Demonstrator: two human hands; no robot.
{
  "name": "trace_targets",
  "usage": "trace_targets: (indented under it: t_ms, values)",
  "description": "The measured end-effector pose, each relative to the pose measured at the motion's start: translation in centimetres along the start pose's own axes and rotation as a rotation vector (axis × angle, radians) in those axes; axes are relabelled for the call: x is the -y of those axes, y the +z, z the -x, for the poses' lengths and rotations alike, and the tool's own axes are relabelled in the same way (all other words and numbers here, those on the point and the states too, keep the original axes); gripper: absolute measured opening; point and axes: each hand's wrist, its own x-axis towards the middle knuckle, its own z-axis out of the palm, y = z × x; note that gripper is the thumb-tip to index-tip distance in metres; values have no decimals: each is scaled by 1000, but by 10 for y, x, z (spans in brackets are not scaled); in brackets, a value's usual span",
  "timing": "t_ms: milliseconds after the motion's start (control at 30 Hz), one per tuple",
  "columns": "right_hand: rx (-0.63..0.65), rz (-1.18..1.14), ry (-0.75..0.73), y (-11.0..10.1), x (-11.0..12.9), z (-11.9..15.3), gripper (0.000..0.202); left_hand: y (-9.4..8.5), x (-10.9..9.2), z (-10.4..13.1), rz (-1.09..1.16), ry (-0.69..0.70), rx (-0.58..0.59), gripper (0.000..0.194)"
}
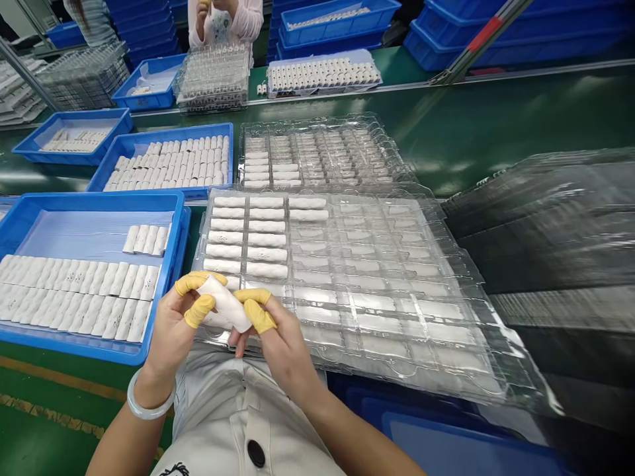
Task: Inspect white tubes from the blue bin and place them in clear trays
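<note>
Between my two hands I hold one white, rounded tube-like piece point(225, 305), tilted down to the right. My left hand point(181, 314) pinches its upper left end with yellow finger cots on the thumb and forefinger. At the lower right end, my right hand point(275, 334) grips it, also with yellow finger cots. Just beyond my hands lies a clear plastic tray point(370, 268), its left columns filled with several similar white pieces. To the left stands a blue bin point(99, 201) lined with plastic film, holding rows of the same pieces. Some pieces carry small dark markings.
Behind the tray sits another clear tray point(322, 152), partly filled. Blue bins point(231, 155) with white pieces stand at the back left. A dark stack point(555, 244) rises on the right. Across the green table, a person point(225, 23) works behind stacked clear trays point(213, 76).
</note>
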Motion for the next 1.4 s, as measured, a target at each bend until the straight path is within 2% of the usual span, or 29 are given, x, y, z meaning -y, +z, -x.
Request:
trace_targets:
  t_ms: [67, 200, 300, 433, 600, 767, 833, 1000, 1067, 1233, 1400]
  values:
    - [51, -187, 99, -2, 4, -3, 30, -2, 0, 0, 10, 11, -2, 12]
    - [114, -375, 145, -4, 11, -5, 44, -7, 2, 0, 41, 17, 3, 11]
    - [100, -311, 111, -2, 10, -1, 40, -8, 3, -1, 39, 42, 0, 16]
    - [-42, -173, -44, 0, 6, 3, 36, -7, 3, -1, 46, 39, -11, 20]
    - [-55, -47, -128, 2, -1, 3, 30, -5, 4, 0, 13, 44, -21, 22]
    - [-147, 116, -231, 7, -12, -1, 33, -2, 5, 2, -32, 77, -26, 22]
    - [-120, 70, -239, 7, -12, -2, 34, -2, 5, 1, -15, 51, -31, 21]
    - [69, -149, -118, 1, 2, -2, 34, -6, 1, 0, 65, 33, -4, 18]
    - [52, -157, -137, 0, 4, 0, 30, -6, 1, 1, 92, 33, 10, 17]
    - [-89, -30, -296, 4, -6, 4, 27, -4, 3, 2, 75, -12, -8, 16]
    - [-86, 23, -368, 5, -10, 4, 31, -1, 2, 1, 92, -32, -42, 12]
